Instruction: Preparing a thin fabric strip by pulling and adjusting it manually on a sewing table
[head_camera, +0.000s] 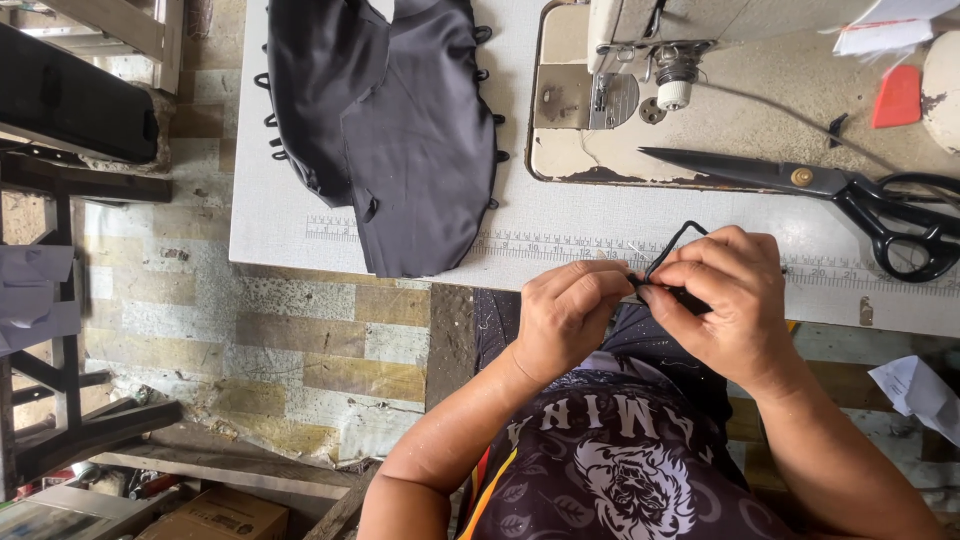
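My left hand (566, 315) and my right hand (728, 297) meet at the front edge of the sewing table (270, 215). Both pinch a thin black cord loop (672, 245) that sticks up between the fingertips. A stack of dark fabric pieces (400, 130) with small black loops along the edges lies on the table to the left. Large black-handled scissors (840, 190) rest on the table just beyond my right hand.
A sewing machine (650, 70) stands at the far side of the table, with a red plastic piece (897, 97) and white papers at the right. A dark bench and wooden frame stand on the tiled floor (300, 330) at the left. Cardboard boxes sit at the lower left.
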